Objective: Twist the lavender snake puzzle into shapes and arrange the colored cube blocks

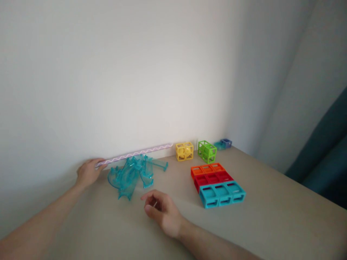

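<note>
Left hand (87, 172) grip pinching pink rail (135, 154) end | right hand (162, 210) loosely curled, empty, near teal pieces (132, 173)

- I get soft, dim, even daylight here; the wall (135, 72) glows brightest mid-frame and greys toward the left edge and the corners.
- Shadows on the table (271, 216) are faint and diffuse.
- No glare that I can see.
- My picture is slightly soft overall, and the small far blocks (223, 144) are blurred.
</note>
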The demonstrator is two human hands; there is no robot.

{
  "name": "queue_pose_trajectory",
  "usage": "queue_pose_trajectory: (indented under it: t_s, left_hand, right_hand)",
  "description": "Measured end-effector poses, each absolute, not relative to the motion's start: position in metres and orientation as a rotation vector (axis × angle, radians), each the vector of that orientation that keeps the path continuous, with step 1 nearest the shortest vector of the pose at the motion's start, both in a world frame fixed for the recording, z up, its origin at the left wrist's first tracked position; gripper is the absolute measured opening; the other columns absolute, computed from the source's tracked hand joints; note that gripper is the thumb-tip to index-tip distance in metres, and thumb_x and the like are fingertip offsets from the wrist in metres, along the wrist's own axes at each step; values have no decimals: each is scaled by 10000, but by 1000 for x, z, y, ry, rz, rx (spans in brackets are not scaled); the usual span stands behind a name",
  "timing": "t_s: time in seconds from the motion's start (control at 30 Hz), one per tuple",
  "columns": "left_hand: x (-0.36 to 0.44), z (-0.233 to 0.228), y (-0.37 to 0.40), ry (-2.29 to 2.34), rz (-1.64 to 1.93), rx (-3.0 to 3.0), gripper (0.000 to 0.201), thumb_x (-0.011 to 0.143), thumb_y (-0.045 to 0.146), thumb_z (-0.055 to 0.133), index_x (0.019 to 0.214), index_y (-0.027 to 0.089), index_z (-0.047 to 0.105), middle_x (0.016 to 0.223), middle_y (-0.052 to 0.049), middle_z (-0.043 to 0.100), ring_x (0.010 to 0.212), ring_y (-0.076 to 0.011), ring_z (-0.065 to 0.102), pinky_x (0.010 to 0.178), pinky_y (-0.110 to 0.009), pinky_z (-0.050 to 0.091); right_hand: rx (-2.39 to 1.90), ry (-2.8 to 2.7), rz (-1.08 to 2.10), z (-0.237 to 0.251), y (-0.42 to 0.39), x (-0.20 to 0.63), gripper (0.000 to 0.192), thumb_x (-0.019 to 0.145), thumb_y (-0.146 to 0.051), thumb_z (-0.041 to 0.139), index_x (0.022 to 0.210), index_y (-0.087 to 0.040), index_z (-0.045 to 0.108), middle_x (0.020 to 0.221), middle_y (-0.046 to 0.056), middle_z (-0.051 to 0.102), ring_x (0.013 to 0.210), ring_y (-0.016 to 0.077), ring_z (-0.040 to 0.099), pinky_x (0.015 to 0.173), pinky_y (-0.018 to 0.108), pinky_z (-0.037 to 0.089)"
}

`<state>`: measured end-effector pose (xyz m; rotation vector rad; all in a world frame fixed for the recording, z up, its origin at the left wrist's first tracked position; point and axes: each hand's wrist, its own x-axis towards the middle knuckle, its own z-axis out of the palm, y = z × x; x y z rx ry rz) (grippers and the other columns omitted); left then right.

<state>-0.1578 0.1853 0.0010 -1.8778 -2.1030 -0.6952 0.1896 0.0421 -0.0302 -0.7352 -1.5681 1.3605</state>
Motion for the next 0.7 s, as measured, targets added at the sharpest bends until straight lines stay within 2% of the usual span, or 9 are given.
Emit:
queue_pose_trajectory:
  t_s: [0.13,0.2,0.37,0.47,0.57,0.63,0.7]
  left_hand:
    - [-152,2,180,-2026,-831,-1853,261,809,280,601,1031,154,652,1001,-35,683,997,-208,581,908,-304,433]
    - [-144,3,174,-1996,-914,-1788,233,788,219,604,1006,152,652,970,-40,672,990,-221,582,929,-348,438]
    - [-100,22,142,-1895,-1184,-1438,330,800,114,503,1123,103,569,1104,-115,599,1130,-302,508,1022,-488,367]
    - [-41,20,104,-1753,-1341,-1417,311,833,144,477,1141,133,522,1160,-115,573,1129,-268,513,1004,-431,404]
    - [26,-3,62,-1539,-1602,-1834,211,828,123,467,1015,179,547,1115,-103,576,1104,-242,531,973,-405,427]
    - [58,-19,40,-1466,-1573,-2247,266,805,72,435,1007,191,561,1049,-93,591,1052,-222,554,917,-367,454]
    - [73,-27,27,-1386,-1412,-2714,293,809,66,441,1025,196,590,1016,-81,616,998,-201,577,871,-330,469]
  right_hand:
    - [-770,-1581,1343,-31,44,189,162,763,-235,629,906,-180,681,703,-20,518,609,108,424,561,234,334]
    - [-777,-1594,1323,-32,45,190,156,743,-195,617,879,-184,691,696,-18,525,611,111,437,559,232,342]
    - [-814,-1681,1168,-30,43,190,178,741,-122,583,862,-186,698,681,-15,544,599,114,475,555,228,371]
    - [-798,-1836,871,-22,41,195,191,762,-81,549,839,-186,689,704,4,580,620,132,518,592,243,411]
    - [-878,-1954,476,-5,44,210,225,809,-82,506,888,-196,683,816,44,635,778,175,581,726,278,455]
    - [-1133,-1929,197,8,51,230,229,826,-112,499,915,-208,687,898,72,648,922,219,579,852,340,446]
    - [-1310,-1830,92,20,60,255,254,835,-132,473,949,-169,696,1003,158,626,1112,345,487,964,545,336]
